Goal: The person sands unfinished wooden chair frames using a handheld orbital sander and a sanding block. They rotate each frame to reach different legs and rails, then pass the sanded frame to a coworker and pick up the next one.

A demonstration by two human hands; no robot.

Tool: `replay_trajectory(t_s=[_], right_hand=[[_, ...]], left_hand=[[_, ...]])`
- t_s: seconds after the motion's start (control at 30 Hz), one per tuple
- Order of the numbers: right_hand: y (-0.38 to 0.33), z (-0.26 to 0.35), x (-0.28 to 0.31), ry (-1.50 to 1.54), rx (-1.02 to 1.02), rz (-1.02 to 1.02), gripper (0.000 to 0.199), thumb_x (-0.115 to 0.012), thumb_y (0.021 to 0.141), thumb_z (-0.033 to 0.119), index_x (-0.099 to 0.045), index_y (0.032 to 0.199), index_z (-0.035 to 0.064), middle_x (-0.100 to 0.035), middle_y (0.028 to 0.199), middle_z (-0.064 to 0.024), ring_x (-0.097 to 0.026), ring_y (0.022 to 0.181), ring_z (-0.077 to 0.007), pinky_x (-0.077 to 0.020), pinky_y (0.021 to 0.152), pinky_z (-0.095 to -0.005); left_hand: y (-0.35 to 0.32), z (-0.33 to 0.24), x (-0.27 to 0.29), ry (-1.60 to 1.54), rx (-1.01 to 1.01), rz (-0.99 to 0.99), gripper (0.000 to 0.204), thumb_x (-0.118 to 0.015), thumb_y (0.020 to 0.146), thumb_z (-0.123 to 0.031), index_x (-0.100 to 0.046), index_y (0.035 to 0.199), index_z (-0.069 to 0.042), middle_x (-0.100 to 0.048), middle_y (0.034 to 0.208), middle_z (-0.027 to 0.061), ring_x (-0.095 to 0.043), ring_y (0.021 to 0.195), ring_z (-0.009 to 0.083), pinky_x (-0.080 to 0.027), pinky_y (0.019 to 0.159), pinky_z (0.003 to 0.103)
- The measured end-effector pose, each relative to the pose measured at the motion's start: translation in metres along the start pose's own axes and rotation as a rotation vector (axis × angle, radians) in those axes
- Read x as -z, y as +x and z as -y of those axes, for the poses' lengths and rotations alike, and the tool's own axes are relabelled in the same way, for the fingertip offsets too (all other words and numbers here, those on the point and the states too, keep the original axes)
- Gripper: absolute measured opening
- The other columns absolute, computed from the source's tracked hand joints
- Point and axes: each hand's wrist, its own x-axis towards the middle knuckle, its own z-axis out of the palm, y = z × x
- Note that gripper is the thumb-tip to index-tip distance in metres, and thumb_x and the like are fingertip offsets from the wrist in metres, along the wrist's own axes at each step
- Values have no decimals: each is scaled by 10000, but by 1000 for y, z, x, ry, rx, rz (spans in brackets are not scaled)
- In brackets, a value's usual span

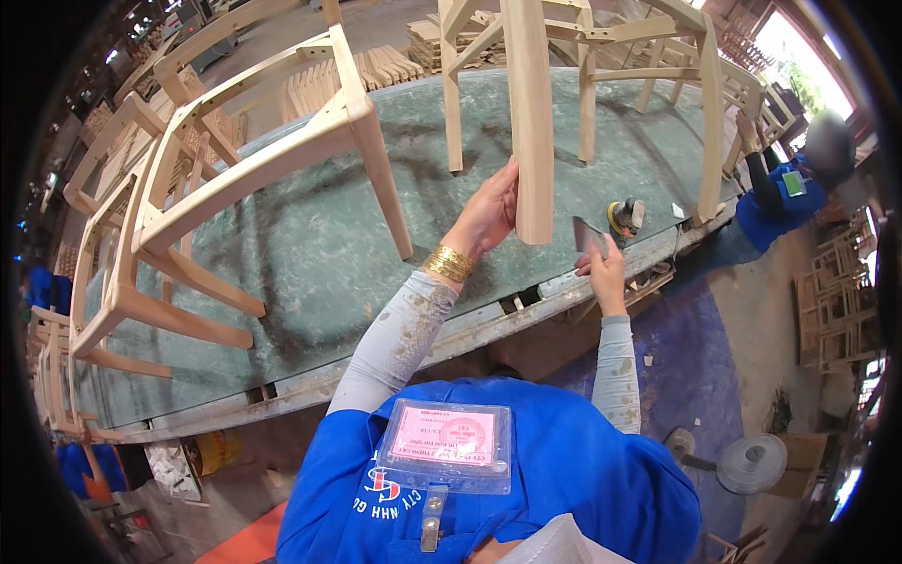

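A pale wooden chair leg (534, 141) rises close in front of me, its squared end toward me, part of an unpainted chair frame (648, 38) over the green-grey table (442, 235). My left hand (486, 211) grips this leg from its left side, with the fingers partly hidden behind the wood. To the right of the leg end, my right hand (604, 271) pinches a thin, flat grey piece (589, 235), held apart from the leg. Just beyond that hand a small round power sander (627, 217) with a yellow rim rests on the table.
Several more bare wooden chair frames (254, 188) stand on the table's left side. Stacked wood parts (376, 68) lie behind the table. At the far right a co-worker in blue (785, 202) reaches toward another frame. A round grey fan-like object (752, 462) is at lower right.
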Motion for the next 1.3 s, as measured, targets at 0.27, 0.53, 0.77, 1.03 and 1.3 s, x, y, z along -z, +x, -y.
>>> replay_trajectory(t_s=[0.27, 0.53, 0.77, 1.03, 1.3], right_hand=[[-9, -32, -16, -313, -24, 84, 302, -563, 864, 124, -571, 1136, -7, -659, 843, -116, -603, 586, -142, -482, 535, -271], [-82, -106, -174, -313, 60, 673, 556, -668, 787, 290, -470, 1243, 40, -629, 866, -177, -624, 819, -310, -494, 702, -379], [21, -103, -73, -405, 312, -55, 472, -689, 751, 235, -544, 1155, 39, -544, 1126, -196, -529, 1042, -344, -422, 897, -403], [145, -125, 84, -829, -90, -675, 637, -732, 693, 214, -437, 1252, 140, -424, 1233, -198, -401, 1160, -380, -376, 936, -485], [205, -179, 98, -792, -486, -411, 904, -761, 685, 279, -212, 1403, 235, -454, 1261, -219, -513, 1102, -388, -441, 891, -491]], left_hand=[[8, -1, 10, -34, -4, 80, 412, -347, 988, -365, -407, 1312, -119, -626, 1020, 15, -635, 858, 129, -519, 790, 351], [3, 0, 6, 77, 133, 30, 433, -429, 961, -384, -431, 1302, -118, -580, 1154, 45, -590, 991, 168, -466, 880, 342], [7, -1, 18, 72, 102, 112, 550, -327, 976, -413, -201, 1440, -148, -576, 1066, 147, -586, 994, 309, -452, 910, 452], [13, -1, 6, 202, 7, 93, 604, -372, 951, -454, -177, 1444, -165, -568, 955, 156, -595, 884, 295, -459, 875, 477], [10, -18, 14, 348, 119, 207, 713, -426, 888, -563, -267, 1418, -113, -591, 926, 182, -594, 893, 312, -448, 869, 486]])
